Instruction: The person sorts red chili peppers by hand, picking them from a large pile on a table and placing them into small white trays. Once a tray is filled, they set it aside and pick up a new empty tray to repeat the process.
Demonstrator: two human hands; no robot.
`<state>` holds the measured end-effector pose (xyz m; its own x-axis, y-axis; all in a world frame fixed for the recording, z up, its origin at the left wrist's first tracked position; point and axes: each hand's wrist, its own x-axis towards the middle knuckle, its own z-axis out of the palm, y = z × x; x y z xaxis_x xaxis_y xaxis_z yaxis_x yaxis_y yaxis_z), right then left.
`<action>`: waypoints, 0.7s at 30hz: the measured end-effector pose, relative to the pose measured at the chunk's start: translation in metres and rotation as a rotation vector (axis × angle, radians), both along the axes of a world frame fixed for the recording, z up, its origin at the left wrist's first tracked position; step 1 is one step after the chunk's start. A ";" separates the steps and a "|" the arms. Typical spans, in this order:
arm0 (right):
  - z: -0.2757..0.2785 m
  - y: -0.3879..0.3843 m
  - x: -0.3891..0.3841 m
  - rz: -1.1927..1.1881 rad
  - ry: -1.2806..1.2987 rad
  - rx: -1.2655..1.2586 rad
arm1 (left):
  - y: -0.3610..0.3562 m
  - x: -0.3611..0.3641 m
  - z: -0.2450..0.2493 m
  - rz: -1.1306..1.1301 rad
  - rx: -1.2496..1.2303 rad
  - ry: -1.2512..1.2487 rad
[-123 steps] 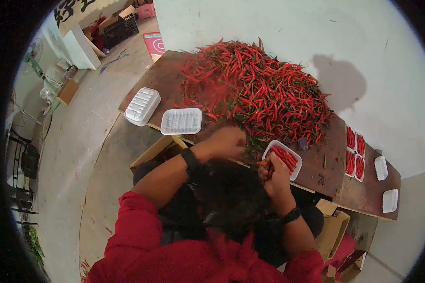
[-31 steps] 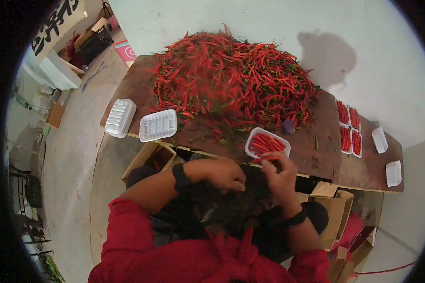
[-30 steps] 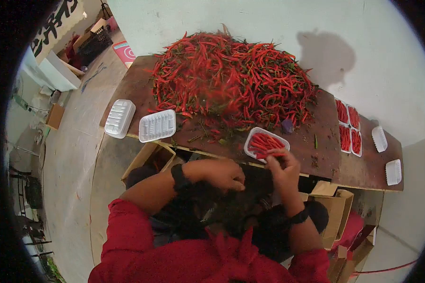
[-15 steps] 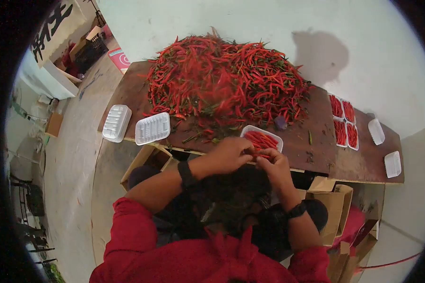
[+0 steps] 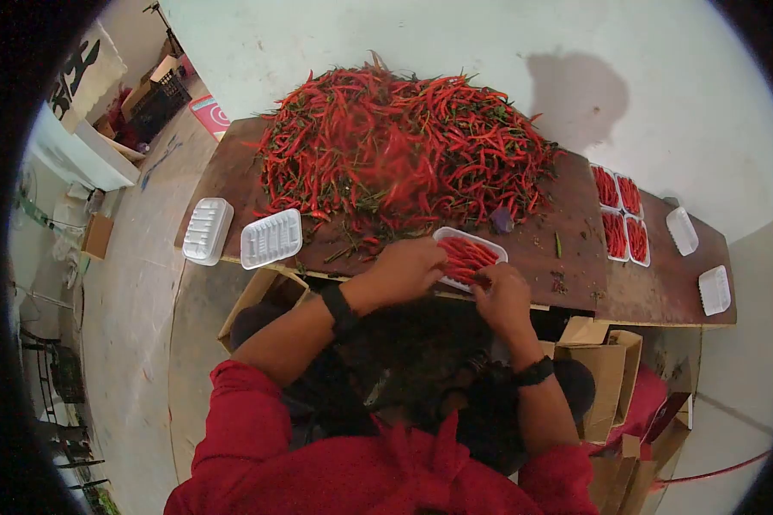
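A white tray (image 5: 500, 251) holding red chili peppers (image 5: 465, 256) sits at the table's front edge. My left hand (image 5: 406, 269) is at the tray's left side, fingers bent towards the peppers; its fingertips are too small to make out. At the tray's front right corner is my right hand (image 5: 502, 296), its fingers closed at the ends of the peppers; whether it pinches one cannot be made out. Behind the tray rises a large heap of red chilies (image 5: 404, 146) with green stems.
Stacked white trays (image 5: 208, 231) and a single tray (image 5: 271, 239) lie at the left. Filled trays (image 5: 614, 235) stand on the right, beside two unfilled ones (image 5: 683, 232). A purple object (image 5: 502, 220) and a green pepper (image 5: 558, 245) are near. Cardboard boxes (image 5: 599, 378) stand below.
My hands have moved apart, the left one to the left and up, the right one slightly to the right. More of the peppers in the tray now shows between them.
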<state>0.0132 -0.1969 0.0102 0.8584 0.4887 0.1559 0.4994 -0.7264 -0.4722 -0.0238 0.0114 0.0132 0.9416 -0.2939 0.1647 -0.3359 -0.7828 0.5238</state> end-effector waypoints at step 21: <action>-0.005 0.004 0.001 -0.025 0.005 0.045 | 0.008 0.003 0.005 0.100 -1.025 0.820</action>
